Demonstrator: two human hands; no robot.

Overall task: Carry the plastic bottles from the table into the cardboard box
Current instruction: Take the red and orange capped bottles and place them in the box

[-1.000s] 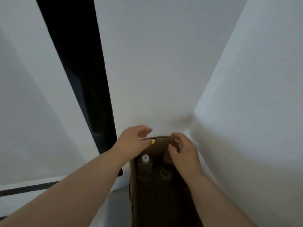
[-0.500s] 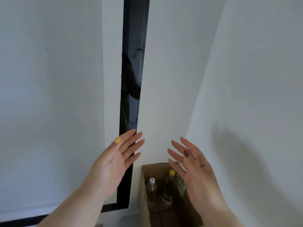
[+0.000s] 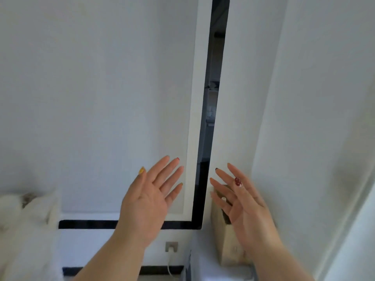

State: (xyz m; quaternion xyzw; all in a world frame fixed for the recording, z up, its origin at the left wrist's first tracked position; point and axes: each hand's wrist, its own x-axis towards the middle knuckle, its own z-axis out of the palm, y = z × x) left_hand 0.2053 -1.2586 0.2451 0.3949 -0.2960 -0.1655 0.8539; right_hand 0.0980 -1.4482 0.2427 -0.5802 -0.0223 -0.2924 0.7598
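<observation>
Both palms stay spread and empty — left hand, right hand — but the cardboard box now sits mostly hidden behind the right one, its bottles covered.

Cardboard box on a pale surface, mostly behind a hand

Empty spread hands above cardboard box

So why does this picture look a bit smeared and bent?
Head view: the right hand is motion-blurred at its edges, the left hand sharper; the wide lens makes the dark door gap lean; soft even daylight, no glare; the cardboard box is hazy.
</observation>
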